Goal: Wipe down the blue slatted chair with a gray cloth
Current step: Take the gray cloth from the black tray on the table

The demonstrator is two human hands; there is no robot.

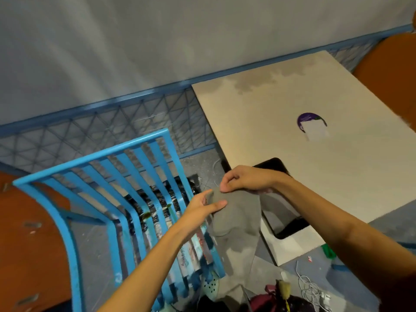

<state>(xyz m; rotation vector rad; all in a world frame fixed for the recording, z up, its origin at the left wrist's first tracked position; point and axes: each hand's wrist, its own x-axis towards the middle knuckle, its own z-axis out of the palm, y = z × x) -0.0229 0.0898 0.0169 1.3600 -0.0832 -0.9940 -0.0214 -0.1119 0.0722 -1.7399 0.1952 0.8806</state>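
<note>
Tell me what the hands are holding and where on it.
Both hold the gray cloth at its top edge: right hand pinches from above, left hand pinches beside it; the rest hangs down.

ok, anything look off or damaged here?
Yes. The blue chair has worn, patchy paint on its seat slats and two dark blobs near the seat's back. The table shows blotchy dark stains along its far edge.
</note>
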